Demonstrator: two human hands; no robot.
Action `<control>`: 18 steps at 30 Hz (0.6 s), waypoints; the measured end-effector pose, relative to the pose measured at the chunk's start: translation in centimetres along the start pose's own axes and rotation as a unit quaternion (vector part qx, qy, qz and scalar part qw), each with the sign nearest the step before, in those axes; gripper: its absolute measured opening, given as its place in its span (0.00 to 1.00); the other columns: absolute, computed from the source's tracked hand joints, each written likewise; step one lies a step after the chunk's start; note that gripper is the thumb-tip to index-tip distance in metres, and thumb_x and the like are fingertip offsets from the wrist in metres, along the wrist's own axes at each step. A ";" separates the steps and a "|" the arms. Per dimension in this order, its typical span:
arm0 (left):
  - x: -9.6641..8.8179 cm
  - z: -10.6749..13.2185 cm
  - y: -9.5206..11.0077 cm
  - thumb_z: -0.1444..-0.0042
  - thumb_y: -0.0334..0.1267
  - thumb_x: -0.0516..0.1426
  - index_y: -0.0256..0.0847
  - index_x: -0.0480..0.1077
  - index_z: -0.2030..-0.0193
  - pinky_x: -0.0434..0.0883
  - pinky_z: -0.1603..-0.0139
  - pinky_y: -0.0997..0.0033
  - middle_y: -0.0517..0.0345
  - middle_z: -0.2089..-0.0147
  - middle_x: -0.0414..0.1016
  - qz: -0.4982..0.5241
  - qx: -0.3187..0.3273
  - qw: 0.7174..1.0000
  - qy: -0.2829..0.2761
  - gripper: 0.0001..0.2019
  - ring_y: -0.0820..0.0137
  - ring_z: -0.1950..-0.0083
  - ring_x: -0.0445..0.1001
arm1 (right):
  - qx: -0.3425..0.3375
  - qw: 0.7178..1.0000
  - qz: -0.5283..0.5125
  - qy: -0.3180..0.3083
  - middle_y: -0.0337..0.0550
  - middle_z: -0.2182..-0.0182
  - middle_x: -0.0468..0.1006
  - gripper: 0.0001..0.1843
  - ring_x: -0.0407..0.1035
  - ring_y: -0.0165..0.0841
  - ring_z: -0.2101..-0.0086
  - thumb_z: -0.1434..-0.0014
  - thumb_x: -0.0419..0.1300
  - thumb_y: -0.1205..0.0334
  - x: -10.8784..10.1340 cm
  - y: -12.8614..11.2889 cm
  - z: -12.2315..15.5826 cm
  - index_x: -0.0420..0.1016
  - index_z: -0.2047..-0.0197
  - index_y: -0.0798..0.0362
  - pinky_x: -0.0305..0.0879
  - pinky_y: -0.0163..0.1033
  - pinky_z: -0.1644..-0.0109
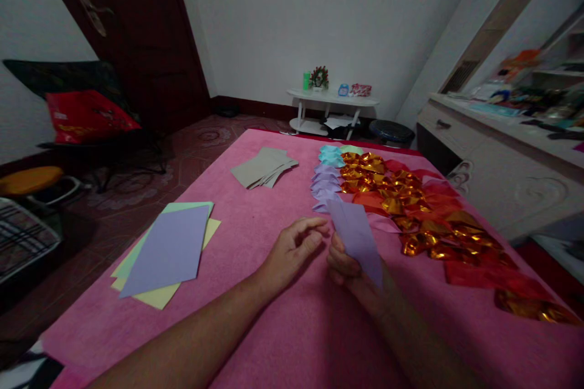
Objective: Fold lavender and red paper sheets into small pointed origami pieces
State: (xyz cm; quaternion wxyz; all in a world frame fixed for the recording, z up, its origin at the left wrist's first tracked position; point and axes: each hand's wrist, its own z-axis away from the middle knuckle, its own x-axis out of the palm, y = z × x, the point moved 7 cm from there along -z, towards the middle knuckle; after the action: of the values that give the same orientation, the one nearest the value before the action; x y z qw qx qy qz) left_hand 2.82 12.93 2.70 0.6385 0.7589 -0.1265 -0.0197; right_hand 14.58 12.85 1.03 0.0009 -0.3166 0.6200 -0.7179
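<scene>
A folded strip of lavender paper (356, 234) is gripped in my right hand (344, 264), its long face tilted toward me over the table. Just left of it, my left hand (296, 246) hovers or rests near the pink cloth, fingers loosely bent and apart, with nothing seen in them. Beyond the strip stands a row of folded lavender paper pieces (325, 182), with light blue folded pieces (331, 155) behind. On the left lies a stack of coloured sheets, a lavender sheet (168, 249) on top, green and yellow edges showing below.
Grey paper pieces (264, 167) lie fanned out on the pink-covered table (255, 219). Shiny gold and red folded pieces (410, 213) spread along the right side. A small white table (333, 96) stands by the wall, a dresser (506, 158) at right, a chair (86, 115) at left.
</scene>
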 end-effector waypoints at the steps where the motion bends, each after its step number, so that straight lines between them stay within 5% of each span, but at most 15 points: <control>1: 0.6 0.0 0.0 0.44 0.48 0.57 0.37 0.73 0.51 0.67 0.51 0.68 0.47 0.53 0.75 -0.002 0.003 1.000 -0.026 0.19 0.64 0.53 0.72 | 0.013 0.999 -0.038 -0.016 0.27 0.86 0.47 0.18 0.41 0.24 0.85 0.45 0.56 0.45 0.9 0.5 0.3 0.65 0.74 0.51 0.54 0.32 0.81; 6: 0.6 0.2 -0.2 0.46 0.45 0.60 0.33 0.77 0.66 0.66 0.55 0.70 0.50 0.62 0.75 0.078 -0.014 0.996 -0.032 0.14 0.68 0.59 0.71 | 0.041 0.994 -0.097 -0.039 0.29 0.85 0.50 0.19 0.44 0.24 0.83 0.45 0.57 0.45 3.5 1.7 1.3 0.67 0.75 0.52 0.56 0.31 0.78; 12: 0.8 0.5 -1.5 0.48 0.45 0.61 0.33 0.69 0.73 0.62 0.72 0.77 0.59 0.77 0.69 0.229 -0.098 0.968 -0.014 0.14 0.76 0.76 0.66 | 0.057 0.998 -0.031 -0.023 0.29 0.87 0.51 0.22 0.46 0.24 0.84 0.47 0.57 0.41 4.0 2.4 1.4 0.63 0.78 0.52 0.56 0.32 0.79; 18: -2.2 -0.6 -1.6 0.49 0.46 0.61 0.36 0.64 0.73 0.53 0.81 0.81 0.69 0.82 0.57 0.220 -0.085 0.968 0.086 0.15 0.81 0.83 0.55 | 0.111 0.989 0.099 -0.015 0.29 0.88 0.53 0.24 0.47 0.23 0.85 0.46 0.58 0.43 3.4 2.2 1.4 0.61 0.81 0.52 0.57 0.31 0.80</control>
State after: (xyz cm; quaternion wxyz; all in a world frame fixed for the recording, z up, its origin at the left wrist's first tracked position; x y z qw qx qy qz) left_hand 1.10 14.22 1.00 0.6977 0.6542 -0.2332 0.1757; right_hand 11.69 9.77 0.65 0.1162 -0.2629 0.5647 -0.7737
